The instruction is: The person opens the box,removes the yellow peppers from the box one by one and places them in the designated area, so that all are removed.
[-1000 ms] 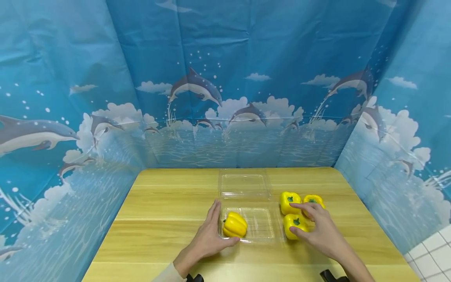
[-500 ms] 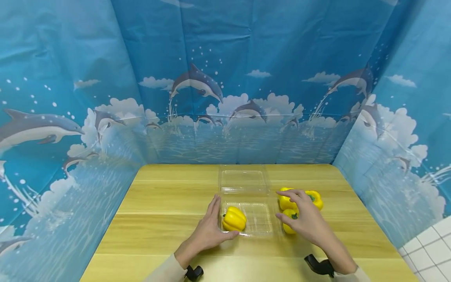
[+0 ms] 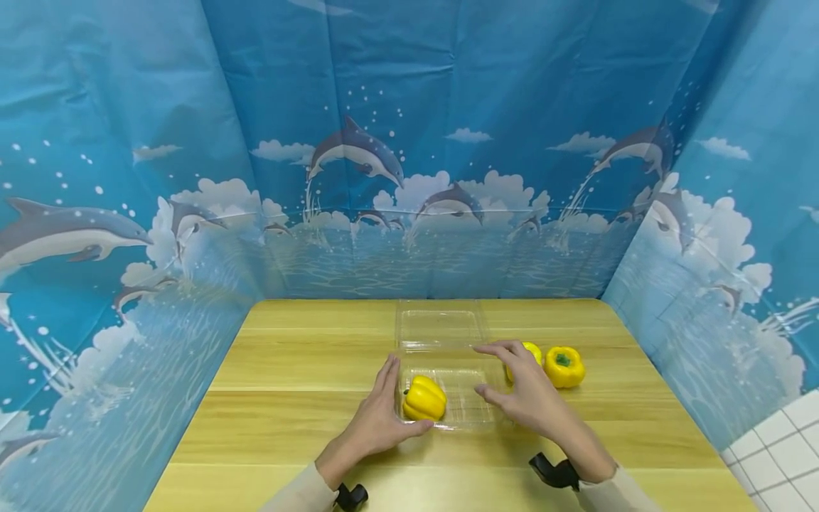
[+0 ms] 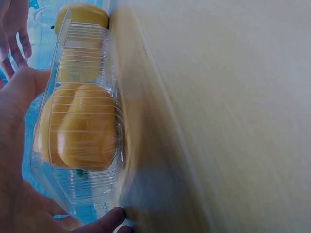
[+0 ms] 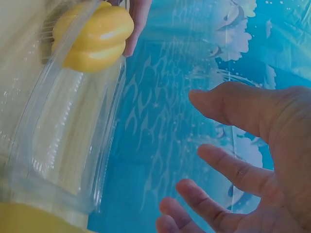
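Observation:
A clear plastic clamshell box (image 3: 470, 419) lies on the table with its lid (image 3: 441, 327) folded back. One yellow bell pepper (image 3: 424, 398) rests on its side in the left part of the tray. My left hand (image 3: 376, 421) holds the tray's left end, thumb along the front wall and fingers along the left side. My right hand (image 3: 526, 390) hovers over the tray's right edge. In the right wrist view, that hand (image 5: 252, 179) has its fingers spread and nothing between them. Another yellow bell pepper (image 3: 564, 367) stands on the right, and one beside it (image 3: 531, 350) is partly hidden by the right hand.
The wooden table (image 3: 307, 363) extends to both sides of the box. A blue dolphin-print curtain (image 3: 409, 263) encloses its back and sides. White tiles (image 3: 777, 441) show at the lower right. Black wrist mounts (image 3: 555, 472) stick out below the hands.
My right hand has moved left from the loose peppers to the tray's right edge, uncovering the right-hand pepper. The view has tipped slightly. My left hand has stayed on the tray.

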Demonstrator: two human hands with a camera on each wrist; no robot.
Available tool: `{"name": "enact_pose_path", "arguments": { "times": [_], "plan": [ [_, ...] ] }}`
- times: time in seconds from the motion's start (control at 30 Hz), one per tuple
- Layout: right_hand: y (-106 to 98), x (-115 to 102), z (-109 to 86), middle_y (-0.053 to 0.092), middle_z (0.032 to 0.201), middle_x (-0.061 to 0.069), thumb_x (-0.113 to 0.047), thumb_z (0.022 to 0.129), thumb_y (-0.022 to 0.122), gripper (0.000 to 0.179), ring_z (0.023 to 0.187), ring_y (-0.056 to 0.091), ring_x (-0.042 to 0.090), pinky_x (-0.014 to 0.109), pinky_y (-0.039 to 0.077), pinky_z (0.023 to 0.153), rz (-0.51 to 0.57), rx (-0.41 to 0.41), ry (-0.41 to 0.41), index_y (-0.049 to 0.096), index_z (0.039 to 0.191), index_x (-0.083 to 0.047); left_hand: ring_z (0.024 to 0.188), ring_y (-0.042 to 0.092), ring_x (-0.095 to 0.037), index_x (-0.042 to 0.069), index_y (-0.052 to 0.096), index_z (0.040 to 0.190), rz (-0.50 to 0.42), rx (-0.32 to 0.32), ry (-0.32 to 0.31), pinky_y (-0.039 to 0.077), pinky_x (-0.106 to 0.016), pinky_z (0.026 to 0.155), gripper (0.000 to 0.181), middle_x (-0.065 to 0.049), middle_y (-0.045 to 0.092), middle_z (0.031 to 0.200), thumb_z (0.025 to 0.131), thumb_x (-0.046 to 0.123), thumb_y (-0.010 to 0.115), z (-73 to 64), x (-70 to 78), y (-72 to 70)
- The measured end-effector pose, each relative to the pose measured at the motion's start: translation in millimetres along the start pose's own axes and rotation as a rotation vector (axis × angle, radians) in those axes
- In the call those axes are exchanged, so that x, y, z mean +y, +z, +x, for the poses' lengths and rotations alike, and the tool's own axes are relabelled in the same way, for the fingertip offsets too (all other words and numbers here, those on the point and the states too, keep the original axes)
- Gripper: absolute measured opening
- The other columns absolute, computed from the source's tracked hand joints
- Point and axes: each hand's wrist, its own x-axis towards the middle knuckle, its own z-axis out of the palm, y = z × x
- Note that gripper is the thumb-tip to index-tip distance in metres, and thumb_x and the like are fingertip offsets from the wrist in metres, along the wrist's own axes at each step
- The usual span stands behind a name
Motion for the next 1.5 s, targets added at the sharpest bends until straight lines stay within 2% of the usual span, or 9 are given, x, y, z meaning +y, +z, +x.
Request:
{"name": "enact_pose_path", "arguments": {
  "times": [0.2,0.57,0.87,1.2,1.37,1.5],
  "plan": [
    [10,-6,7.8,0.065,0.158,0.015,-0.023,0.1,0.095,0.064,0.146,0.063,0.045,0.074,0.058,0.114,0.003,-0.031,-0.015,0.071,0.159,-0.02,0.162,0.051,-0.061,0.005,0.008,0.188,0.001,-0.001,0.0,0.053,-0.081,0.122,0.144,-0.017,0.003,0.199,0.091,0.075,0.088,-0.6,-0.3,-0.1],
    [30,-15,25.1,0.062,0.161,0.017,-0.026,0.101,0.095,0.066,0.145,0.064,0.044,0.071,0.059,0.117,0.013,-0.127,-0.027,0.069,0.161,-0.023,0.159,0.053,-0.063,0.005,0.009,0.188,0.001,-0.005,0.005,0.054,-0.081,0.12,0.142,-0.02,0.004,0.198,0.092,0.072,0.089,0.9,0.9,-1.5],
    [38,-19,34.8,0.058,0.168,0.018,-0.032,0.1,0.095,0.068,0.152,0.059,0.046,0.075,0.056,0.12,0.032,-0.199,-0.03,0.069,0.162,-0.021,0.16,0.052,-0.063,0.006,0.008,0.188,0.008,-0.01,-0.005,0.053,-0.084,0.12,0.143,-0.018,0.003,0.198,0.092,0.074,0.089,0.8,2.2,-2.1],
    [44,-21,43.3,0.059,0.165,0.02,-0.031,0.101,0.095,0.069,0.146,0.064,0.045,0.072,0.059,0.118,0.077,-0.27,-0.036,0.068,0.162,-0.016,0.158,0.053,-0.064,0.005,0.009,0.188,0.002,-0.007,-0.007,0.054,-0.082,0.119,0.142,-0.018,0.003,0.199,0.092,0.071,0.091,0.3,3.0,-3.5],
    [49,-20,46.8,0.06,0.163,0.02,-0.033,0.101,0.094,0.069,0.145,0.066,0.044,0.072,0.059,0.118,0.092,-0.314,-0.059,0.067,0.163,-0.016,0.16,0.053,-0.062,0.007,0.009,0.188,0.013,-0.008,-0.012,0.055,-0.082,0.119,0.143,-0.017,0.004,0.199,0.092,0.076,0.088,2.8,1.7,-3.3],
    [52,-19,49.4,0.059,0.164,0.023,-0.033,0.102,0.094,0.071,0.146,0.064,0.05,0.075,0.058,0.119,0.112,-0.344,-0.057,0.066,0.164,-0.013,0.161,0.053,-0.06,0.009,0.008,0.189,0.019,-0.013,-0.018,0.054,-0.083,0.119,0.144,-0.015,0.003,0.199,0.091,0.081,0.085,4.2,1.2,-3.3]
  ]
}}
